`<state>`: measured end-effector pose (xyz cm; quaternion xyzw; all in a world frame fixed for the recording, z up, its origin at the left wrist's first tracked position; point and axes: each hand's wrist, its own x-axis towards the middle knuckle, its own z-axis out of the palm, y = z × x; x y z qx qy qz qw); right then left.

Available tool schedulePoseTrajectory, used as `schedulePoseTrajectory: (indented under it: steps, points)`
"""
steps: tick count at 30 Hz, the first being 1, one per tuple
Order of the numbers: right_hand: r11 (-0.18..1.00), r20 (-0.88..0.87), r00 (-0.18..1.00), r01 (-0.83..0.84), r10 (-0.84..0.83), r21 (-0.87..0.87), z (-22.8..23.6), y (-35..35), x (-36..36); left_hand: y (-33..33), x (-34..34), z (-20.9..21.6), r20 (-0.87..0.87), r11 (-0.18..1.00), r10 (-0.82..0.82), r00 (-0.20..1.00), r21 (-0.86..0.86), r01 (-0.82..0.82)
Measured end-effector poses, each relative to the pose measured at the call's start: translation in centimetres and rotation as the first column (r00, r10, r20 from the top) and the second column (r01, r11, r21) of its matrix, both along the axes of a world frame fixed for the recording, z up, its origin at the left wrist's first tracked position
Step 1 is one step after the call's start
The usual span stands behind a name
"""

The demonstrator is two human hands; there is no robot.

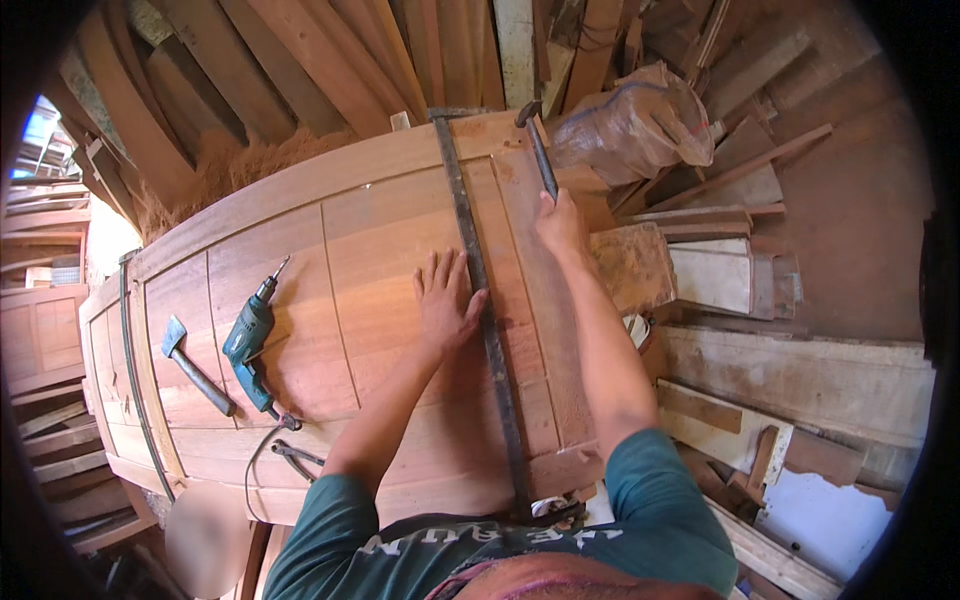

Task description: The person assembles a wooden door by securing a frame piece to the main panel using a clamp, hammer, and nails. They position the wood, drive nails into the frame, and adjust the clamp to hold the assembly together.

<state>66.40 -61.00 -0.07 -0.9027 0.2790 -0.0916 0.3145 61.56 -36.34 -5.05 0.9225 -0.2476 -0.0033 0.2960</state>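
A large panelled wooden door lies flat in front of me. My left hand rests palm down on it with fingers spread, its thumb against a long dark metal bar clamp that crosses the door. My right hand is wrapped round the handle of a hammer. The hammer's head is over the door's far right corner, by the end of the clamp. To the left on the panels lie a teal power drill with a bit fitted, a hatchet and pliers.
A second bar clamp crosses the door's left end. Timber planks and sawdust border the far side. A plastic-wrapped bundle sits beyond the right corner. Wooden offcuts and boards are piled on the right.
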Motion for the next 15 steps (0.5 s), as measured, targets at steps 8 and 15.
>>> schedulePoseTrajectory:
  steps: [8, 15]
  points:
    - [0.998, -0.055, 0.998, -0.043, 0.041, -0.037, -2.0, -1.6, -0.5, 13.4, -10.4, 6.1, -0.147, 0.999, 0.037, 0.988, 0.007, -0.037]
    - [0.986, -0.12, 0.993, 0.02, 0.0, 0.165, 4.0, -0.6, -8.9, 17.6, -16.2, 6.9, -0.309, 0.977, 0.195, 0.931, 0.142, -0.158]
